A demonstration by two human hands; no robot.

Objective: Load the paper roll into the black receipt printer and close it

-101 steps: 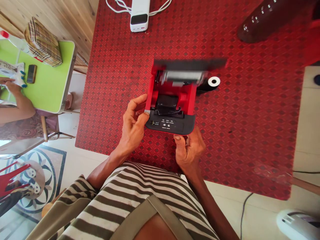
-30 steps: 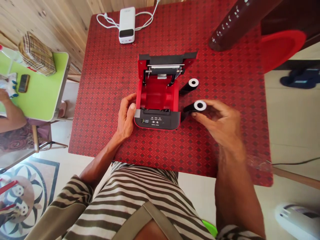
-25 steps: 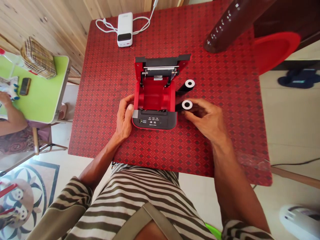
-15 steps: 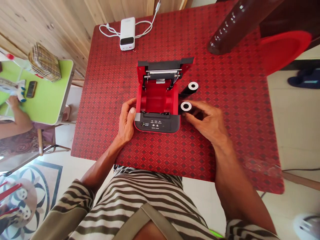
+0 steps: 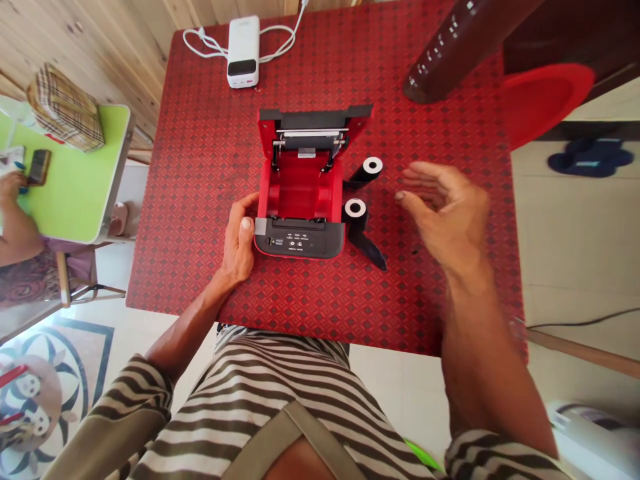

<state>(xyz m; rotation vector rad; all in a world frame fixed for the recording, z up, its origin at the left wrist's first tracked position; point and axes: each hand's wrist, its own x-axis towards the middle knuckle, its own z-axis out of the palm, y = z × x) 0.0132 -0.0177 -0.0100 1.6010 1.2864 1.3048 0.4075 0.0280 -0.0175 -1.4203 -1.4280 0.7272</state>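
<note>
A small red and black label printer (image 5: 300,238) stands on the table with its lid (image 5: 313,120) raised. Its red inner compartment (image 5: 299,190) holds no roll. My left hand (image 5: 239,243) grips the printer's left side, thumb near the grey corner. Right beside the printer stands a black roll with a white core (image 5: 355,209), a loose dark tail curling from it toward the front. Another black roll with a white core (image 5: 373,167) is just behind it. To the right, my right hand (image 5: 447,210) hovers open, apart from both rolls, with nothing in its fingers.
A white power bank (image 5: 243,53) with a white cable lies at the back left. A dark brown bottle-like cylinder (image 5: 445,50) leans in from the back right, near a red stool (image 5: 547,100). Another person's arm (image 5: 20,227) rests by the green table (image 5: 85,190) at left.
A dark object left the printer's compartment, and a second roll now stands on the table. My right hand set that roll down beside the printer, let go and moved right. My left hand stays on the printer.
</note>
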